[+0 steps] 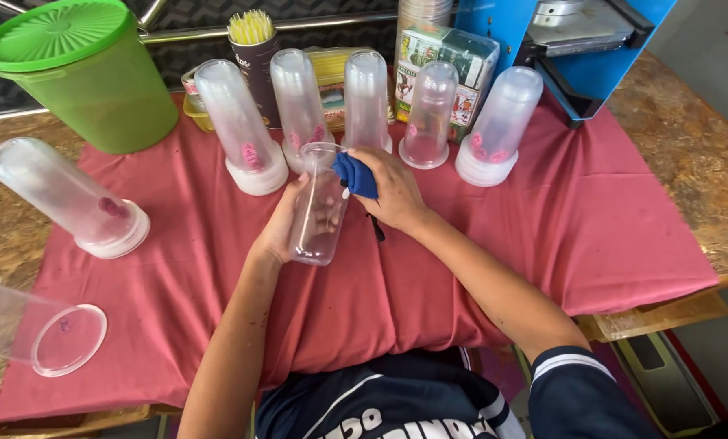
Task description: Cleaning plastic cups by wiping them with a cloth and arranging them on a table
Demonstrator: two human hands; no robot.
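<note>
Nearest the camera, a dark navy shirt with white trim fills the bottom edge, and two bare forearms reach up from it over a red cloth [592, 236] spread on a worn wooden table [697, 154].

The left hand [283, 223] wraps its fingers round the far side of one clear plastic cup [319, 207], gripping it just above the cloth at the middle of the table. The cup is tall, narrow and see-through, with a rounded shoulder; it tilts slightly, open mouth away from the person. The right hand [392, 191] closes its fingers on a small blue cloth [354, 175], pressing it against the cup's rim.

At the lower left edge one more clear cup [34, 333] lies on its side, mouth towards the camera. Beyond it another cup [67, 195] stands mouth down and leans left, with a pink mark inside.

Further back, a row of five upturned clear cups [364, 102] stands mouth down across the red cloth, each with pink marks near the rim. That makes eight cups in all.

Farthest off stand one green lidded tub [83, 77], one dark holder of yellow straws [252, 49], what seems to be a packet of boxed goods [453, 57], and a blue machine [575, 49].
</note>
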